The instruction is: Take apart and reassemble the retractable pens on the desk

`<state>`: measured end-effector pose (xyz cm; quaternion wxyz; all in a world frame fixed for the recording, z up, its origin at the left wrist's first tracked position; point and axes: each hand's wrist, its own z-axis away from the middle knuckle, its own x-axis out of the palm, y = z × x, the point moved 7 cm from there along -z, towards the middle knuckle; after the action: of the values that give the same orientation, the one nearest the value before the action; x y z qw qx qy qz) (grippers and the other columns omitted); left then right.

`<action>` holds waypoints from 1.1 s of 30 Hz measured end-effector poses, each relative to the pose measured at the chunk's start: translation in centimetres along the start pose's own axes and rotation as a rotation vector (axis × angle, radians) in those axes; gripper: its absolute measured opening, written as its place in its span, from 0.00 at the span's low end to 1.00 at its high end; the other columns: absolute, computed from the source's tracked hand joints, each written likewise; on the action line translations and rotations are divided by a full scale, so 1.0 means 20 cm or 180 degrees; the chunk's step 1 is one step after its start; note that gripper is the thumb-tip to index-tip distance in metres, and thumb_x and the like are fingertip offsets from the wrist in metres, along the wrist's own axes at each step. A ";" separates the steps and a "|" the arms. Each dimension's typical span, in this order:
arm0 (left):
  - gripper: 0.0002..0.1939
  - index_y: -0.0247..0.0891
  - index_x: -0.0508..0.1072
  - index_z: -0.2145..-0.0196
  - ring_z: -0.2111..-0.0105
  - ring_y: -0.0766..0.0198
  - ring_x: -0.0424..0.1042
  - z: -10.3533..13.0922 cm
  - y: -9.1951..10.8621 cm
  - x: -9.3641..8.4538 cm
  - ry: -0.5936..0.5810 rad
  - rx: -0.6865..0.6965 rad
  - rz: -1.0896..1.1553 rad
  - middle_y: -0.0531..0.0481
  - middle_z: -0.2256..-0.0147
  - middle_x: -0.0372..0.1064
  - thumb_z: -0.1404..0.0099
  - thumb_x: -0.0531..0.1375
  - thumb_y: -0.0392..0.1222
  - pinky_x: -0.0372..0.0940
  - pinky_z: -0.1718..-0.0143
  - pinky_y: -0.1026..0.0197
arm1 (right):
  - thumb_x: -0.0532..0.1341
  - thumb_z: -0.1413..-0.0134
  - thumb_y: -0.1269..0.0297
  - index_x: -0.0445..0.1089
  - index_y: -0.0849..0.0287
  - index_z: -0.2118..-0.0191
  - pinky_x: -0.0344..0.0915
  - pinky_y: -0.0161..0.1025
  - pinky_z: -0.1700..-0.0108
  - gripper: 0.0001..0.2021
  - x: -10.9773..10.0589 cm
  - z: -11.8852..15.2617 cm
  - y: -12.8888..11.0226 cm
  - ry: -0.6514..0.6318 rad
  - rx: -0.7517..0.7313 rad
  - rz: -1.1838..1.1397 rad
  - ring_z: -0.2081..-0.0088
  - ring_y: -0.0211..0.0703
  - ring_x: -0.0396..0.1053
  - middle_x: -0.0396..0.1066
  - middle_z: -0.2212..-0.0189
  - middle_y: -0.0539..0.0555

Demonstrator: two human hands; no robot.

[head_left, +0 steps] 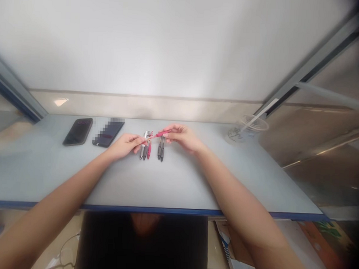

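A red pen (161, 133) is held up level above the table between both hands. My left hand (126, 145) pinches its left end, and my right hand (182, 137) grips the red right end. Below, several pens lie side by side: a silver-and-white pen (142, 152), a dark grey pen (145, 153) and another red pen (149, 151). A little to the right, two dark grey pens (161, 151) form a second group under my right hand. The upper ends of the lying pens are partly hidden by my fingers and the held pen.
Two dark phones, a left one (78, 131) and a right one (108, 133), lie left of my hands. A clear plastic cup (236, 134) with a white straw (259, 115) stands at the back right. The light table (165, 185) has a blue front edge.
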<state>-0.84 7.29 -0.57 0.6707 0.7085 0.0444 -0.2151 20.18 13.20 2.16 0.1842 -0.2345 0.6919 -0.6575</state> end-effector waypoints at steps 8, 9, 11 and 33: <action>0.24 0.36 0.81 0.60 0.75 0.63 0.68 0.02 0.04 0.00 0.0383 0.0216 -0.0277 0.51 0.77 0.69 0.31 0.62 0.62 0.62 0.70 0.62 | 0.66 0.42 0.39 0.66 0.58 0.80 0.61 0.37 0.71 0.28 0.03 0.03 -0.03 0.0233 0.0109 0.1174 0.81 0.35 0.61 0.66 0.86 0.49; 0.24 0.36 0.81 0.60 0.75 0.63 0.68 0.02 0.05 -0.01 0.0453 0.0244 -0.0360 0.51 0.76 0.70 0.31 0.62 0.62 0.62 0.70 0.62 | 0.62 0.38 0.37 0.63 0.57 0.82 0.60 0.37 0.72 0.31 0.03 0.04 -0.03 0.0240 0.0170 0.1376 0.82 0.34 0.58 0.61 0.89 0.48; 0.24 0.35 0.82 0.60 0.74 0.63 0.69 0.02 0.07 -0.03 0.0578 0.0262 -0.0473 0.51 0.76 0.71 0.32 0.62 0.62 0.63 0.69 0.62 | 0.60 0.36 0.37 0.65 0.58 0.80 0.60 0.38 0.72 0.31 0.04 0.05 -0.03 0.0209 0.0187 0.1576 0.83 0.34 0.58 0.61 0.88 0.48; 0.21 0.35 0.83 0.59 0.72 0.60 0.75 0.03 0.08 0.01 0.0325 0.0171 -0.0193 0.48 0.74 0.76 0.33 0.66 0.58 0.69 0.65 0.59 | 0.70 0.44 0.44 0.71 0.57 0.65 0.64 0.37 0.68 0.19 0.13 0.05 -0.04 -0.0383 -0.0258 0.1283 0.74 0.38 0.67 0.72 0.76 0.49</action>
<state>-0.32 6.46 0.92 0.6415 0.7346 0.0942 -0.2000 18.70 10.94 3.05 0.3434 -0.1374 0.7384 -0.5639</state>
